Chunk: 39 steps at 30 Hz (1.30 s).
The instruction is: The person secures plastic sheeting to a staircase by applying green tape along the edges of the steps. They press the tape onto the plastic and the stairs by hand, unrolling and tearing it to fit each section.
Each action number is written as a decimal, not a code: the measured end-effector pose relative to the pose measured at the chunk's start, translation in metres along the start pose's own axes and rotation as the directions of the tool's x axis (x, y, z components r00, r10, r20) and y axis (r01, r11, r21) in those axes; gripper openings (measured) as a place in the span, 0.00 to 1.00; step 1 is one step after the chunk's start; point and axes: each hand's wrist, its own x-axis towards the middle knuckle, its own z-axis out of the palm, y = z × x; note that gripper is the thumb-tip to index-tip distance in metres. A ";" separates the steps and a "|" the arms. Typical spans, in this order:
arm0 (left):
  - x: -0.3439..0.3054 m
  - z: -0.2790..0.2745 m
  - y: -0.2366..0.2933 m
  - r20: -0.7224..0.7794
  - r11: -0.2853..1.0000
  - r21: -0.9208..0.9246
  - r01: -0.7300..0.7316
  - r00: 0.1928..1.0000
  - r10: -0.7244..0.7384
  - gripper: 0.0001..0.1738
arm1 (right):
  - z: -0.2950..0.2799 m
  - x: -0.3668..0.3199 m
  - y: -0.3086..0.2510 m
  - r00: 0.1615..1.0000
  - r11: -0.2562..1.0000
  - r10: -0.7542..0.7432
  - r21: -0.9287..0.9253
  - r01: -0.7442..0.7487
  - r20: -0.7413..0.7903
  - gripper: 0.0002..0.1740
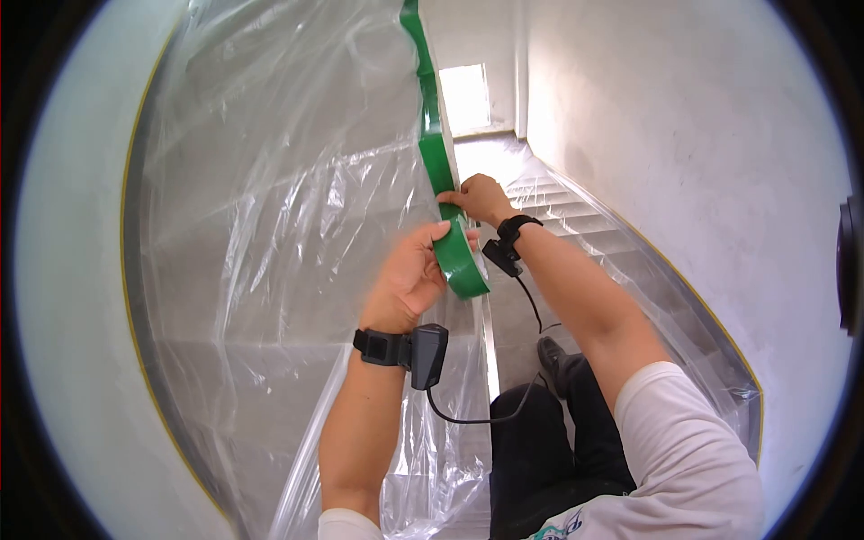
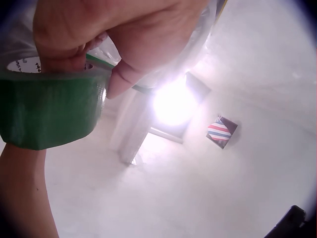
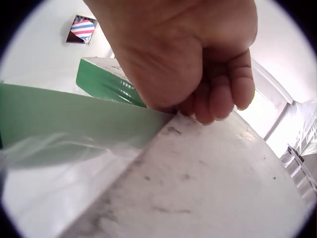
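The left hand [image 1: 407,281] curls its fingers round the green tape roll [image 1: 463,263]; the right hand [image 1: 479,198] pinches the tape strip [image 1: 432,135] with curled fingers beside the plastic sheeting [image 1: 270,225].

The roll of green tape [image 1: 465,267] is a wide, glossy ring with a pale printed cardboard core, gripped by the left hand [image 1: 409,279] with fingers through the core. It is held in the air, tilted, and seen nearly edge-on from the head view. From it a strip of tape [image 1: 430,117] runs taut and upward, stuck along the edge of the clear plastic sheet [image 1: 270,225]. The curled fingers of the right hand [image 1: 477,198] press on the strip just above the roll, where it meets a grey, speckled surface. The sheet hangs thin, crinkled and transparent, with folds catching the light.
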 end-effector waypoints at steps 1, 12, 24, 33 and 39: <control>0.001 0.000 -0.003 -0.012 0.999 -0.025 0.026 1.000 -0.026 0.21 | -0.003 -0.001 -0.001 0.999 0.999 0.026 0.018 -0.027 0.029 0.36; -0.003 -0.002 -0.002 -0.061 0.997 -0.059 0.041 0.997 -0.045 0.22 | -0.018 0.003 0.003 0.984 0.977 -0.143 -0.143 0.158 0.110 0.26; -0.010 -0.006 0.001 -0.042 0.997 -0.048 0.055 0.998 -0.057 0.20 | -0.005 -0.007 -0.007 0.995 0.980 -0.093 -0.181 0.087 -0.024 0.19; -0.009 -0.012 -0.003 0.007 0.996 -0.052 0.075 0.997 -0.075 0.21 | -0.003 -0.010 -0.005 0.994 0.984 -0.084 -0.163 0.071 -0.075 0.20; -0.009 -0.013 -0.005 0.054 0.995 -0.007 0.097 0.994 -0.097 0.22 | -0.005 -0.013 -0.005 0.997 0.982 -0.064 -0.179 0.057 -0.037 0.22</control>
